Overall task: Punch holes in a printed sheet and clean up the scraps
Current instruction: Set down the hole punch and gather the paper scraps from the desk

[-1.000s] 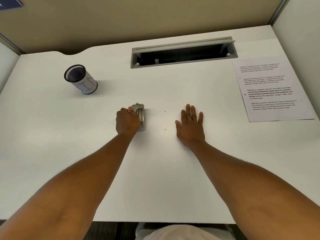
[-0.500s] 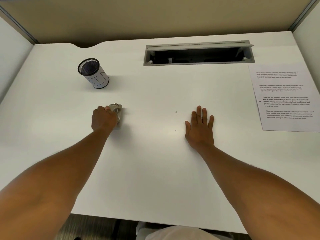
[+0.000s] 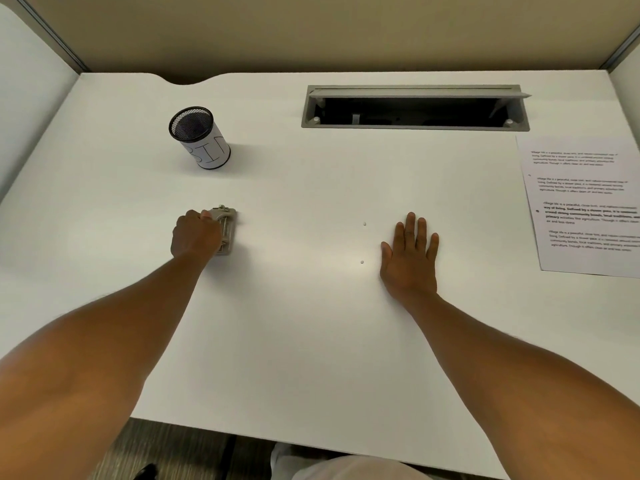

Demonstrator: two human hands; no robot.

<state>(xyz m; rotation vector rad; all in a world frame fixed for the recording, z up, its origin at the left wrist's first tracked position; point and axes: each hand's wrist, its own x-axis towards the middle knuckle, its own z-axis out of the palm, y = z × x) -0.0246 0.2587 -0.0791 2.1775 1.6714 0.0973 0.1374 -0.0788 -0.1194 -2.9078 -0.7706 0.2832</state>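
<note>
Left hand [image 3: 195, 233] grips the hole punch [image 3: 227, 230], now slid further left across the desk [image 3: 311, 341], clear of two scraps [image 3: 364, 224] (uncollected). Right hand [image 3: 410, 258] flat, holding nothing.

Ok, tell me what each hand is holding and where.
The left hand grips the hole punch from its left side, over the handle. The right hand holds nothing; it lies flat on the desk.
</note>
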